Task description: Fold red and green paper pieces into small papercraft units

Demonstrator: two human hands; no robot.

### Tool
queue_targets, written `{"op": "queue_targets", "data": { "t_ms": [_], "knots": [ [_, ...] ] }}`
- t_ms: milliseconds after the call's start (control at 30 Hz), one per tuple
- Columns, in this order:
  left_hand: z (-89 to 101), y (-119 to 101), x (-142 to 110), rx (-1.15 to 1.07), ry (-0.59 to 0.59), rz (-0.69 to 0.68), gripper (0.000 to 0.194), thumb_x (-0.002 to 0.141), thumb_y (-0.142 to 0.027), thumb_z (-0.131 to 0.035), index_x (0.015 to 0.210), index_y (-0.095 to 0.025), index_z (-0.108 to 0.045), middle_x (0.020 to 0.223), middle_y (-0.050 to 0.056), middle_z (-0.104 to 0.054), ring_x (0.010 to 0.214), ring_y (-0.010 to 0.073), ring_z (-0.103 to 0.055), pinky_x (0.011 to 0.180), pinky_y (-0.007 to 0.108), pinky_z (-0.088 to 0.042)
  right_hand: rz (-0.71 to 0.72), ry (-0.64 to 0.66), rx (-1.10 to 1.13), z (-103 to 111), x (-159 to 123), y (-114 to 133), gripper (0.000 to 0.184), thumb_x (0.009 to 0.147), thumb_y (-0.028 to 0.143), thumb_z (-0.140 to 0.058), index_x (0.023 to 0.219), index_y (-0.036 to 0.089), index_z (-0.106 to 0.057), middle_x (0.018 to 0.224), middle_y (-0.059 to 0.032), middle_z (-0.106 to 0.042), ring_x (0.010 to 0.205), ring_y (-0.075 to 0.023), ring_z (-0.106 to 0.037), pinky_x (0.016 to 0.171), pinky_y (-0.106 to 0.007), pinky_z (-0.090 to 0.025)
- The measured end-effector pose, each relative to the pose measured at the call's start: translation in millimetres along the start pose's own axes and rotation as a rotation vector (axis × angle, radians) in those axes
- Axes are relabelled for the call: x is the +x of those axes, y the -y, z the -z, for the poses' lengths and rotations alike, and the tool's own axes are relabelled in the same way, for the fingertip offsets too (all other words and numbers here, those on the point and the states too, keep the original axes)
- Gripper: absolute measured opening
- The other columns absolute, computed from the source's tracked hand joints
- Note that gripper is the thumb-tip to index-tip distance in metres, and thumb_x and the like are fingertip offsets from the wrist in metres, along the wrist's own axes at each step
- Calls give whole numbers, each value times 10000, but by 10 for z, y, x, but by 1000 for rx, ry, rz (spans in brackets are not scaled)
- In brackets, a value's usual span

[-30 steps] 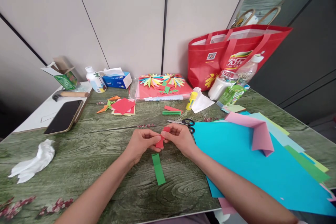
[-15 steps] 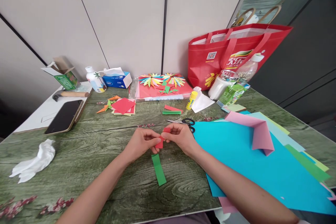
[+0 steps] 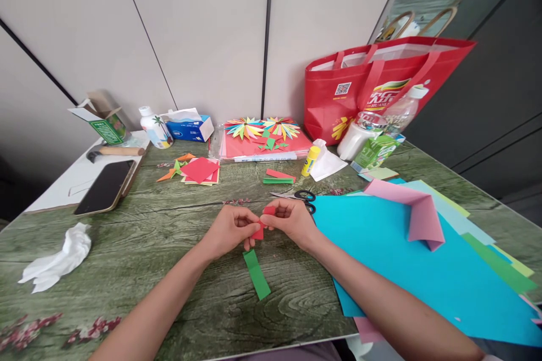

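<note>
A small red paper strip (image 3: 258, 233) is pinched between my two hands over the middle of the table. My left hand (image 3: 235, 229) grips its lower left end with thumb and fingers. At the upper right end, my right hand (image 3: 292, 223) holds it the same way; fingers cover part of the strip. Just below my left fingertips lies a green paper strip (image 3: 257, 275) with a crease near its top. Black-handled scissors (image 3: 301, 196) rest behind my right hand. Farther back are a red and green folded strip pair (image 3: 279, 177) and a yellow glue stick (image 3: 310, 161).
Large blue paper (image 3: 406, 259) and other coloured sheets cover the right side. A red bag (image 3: 330, 101), a jar (image 3: 358, 138) and a plastic bottle stand behind. At left are a phone (image 3: 105, 186), a hammer (image 3: 116, 151), crumpled tissue (image 3: 59, 259) and a tissue box (image 3: 188, 127).
Both hands keep their pinch on the red strip with barely any movement. The green strip's lower end has turned slightly to the right. The view has shifted a little.
</note>
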State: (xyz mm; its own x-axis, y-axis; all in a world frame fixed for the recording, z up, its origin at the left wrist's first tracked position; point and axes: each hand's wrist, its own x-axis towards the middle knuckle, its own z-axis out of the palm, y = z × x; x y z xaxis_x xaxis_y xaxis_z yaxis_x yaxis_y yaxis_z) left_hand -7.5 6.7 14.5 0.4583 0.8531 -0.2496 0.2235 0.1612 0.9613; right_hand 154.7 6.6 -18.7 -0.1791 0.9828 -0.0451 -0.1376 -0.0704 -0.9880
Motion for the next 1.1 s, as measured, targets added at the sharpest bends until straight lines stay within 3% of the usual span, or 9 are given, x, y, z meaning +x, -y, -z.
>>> {"op": "queue_targets", "data": {
  "t_ms": [300,500,667,933,1100],
  "knots": [
    [-55,77,38,-27,-34,-32,214,682,-331,-633,684,-120,-599,574,17,-614,441,92,-538,455,213,-447,31,-39,-10,24,17,7,230,551,304,-743,648,161,-590,562,29,-580,477,-88,-511,491,-229,-447],
    [-74,44,29,-63,-59,-21,267,652,-370,-660,624,-117,-576,491,14,-596,396,104,-538,418,216,-443,13,-15,42,21,14,7,253,542,326,-753,640,158,-591,573,29,-586,478,-88,-516,494,-230,-451],
    [-75,37,20,-90,-68,17,286,655,-377,-650,588,-126,-529,449,16,-585,380,122,-551,407,226,-449,-28,34,107,21,20,-11,251,614,370,-704,701,151,-617,621,8,-624,517,-93,-544,537,-240,-467],
    [-127,134,34,-32,-89,-24,180,710,-269,-570,605,-151,-486,464,-1,-578,382,124,-562,395,221,-443,-21,20,57,-8,-1,14,267,523,299,-762,704,157,-626,581,33,-567,486,-81,-484,486,-221,-423],
    [-170,132,0,46,-122,-125,136,738,-207,-508,613,-155,-493,508,-3,-584,457,134,-592,462,247,-483,-167,1,222,-22,-9,51,297,457,244,-793,691,158,-633,533,54,-541,445,-59,-449,462,-200,-377]
  ]
}}
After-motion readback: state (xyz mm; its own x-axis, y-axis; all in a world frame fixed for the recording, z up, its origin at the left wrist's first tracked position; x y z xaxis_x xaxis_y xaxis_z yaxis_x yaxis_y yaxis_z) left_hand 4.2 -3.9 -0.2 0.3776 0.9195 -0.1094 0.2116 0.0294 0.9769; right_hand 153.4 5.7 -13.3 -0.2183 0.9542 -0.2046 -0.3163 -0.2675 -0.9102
